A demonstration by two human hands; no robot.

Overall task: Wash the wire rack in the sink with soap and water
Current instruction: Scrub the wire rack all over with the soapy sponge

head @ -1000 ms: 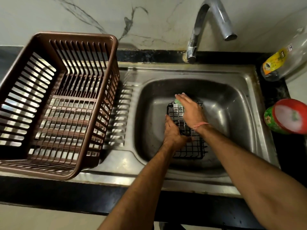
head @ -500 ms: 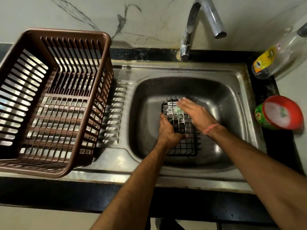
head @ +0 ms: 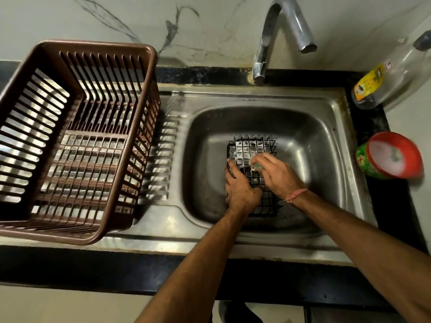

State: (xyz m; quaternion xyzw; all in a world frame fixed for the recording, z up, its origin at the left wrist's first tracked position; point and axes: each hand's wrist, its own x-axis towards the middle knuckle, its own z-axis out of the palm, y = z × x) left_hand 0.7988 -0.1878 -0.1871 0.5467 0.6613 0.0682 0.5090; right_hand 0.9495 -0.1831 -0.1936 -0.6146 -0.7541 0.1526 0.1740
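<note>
Black wire rack (head: 253,148) lies in the sink (head: 326,136) basin; my left hand (head: 240,190) holds it steady, my right hand (head: 277,176) grips a green scrubber (head: 256,164), mid-scrub. Rinsing under the tap (head: 279,26) likely follows.

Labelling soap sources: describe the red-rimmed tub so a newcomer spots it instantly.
Start at the steel sink and look to the black counter on its right. The tub lies tipped there, red rim around white soap, green printed wall. Its neighbour, the bottle, is clear with a yellow label.
</note>
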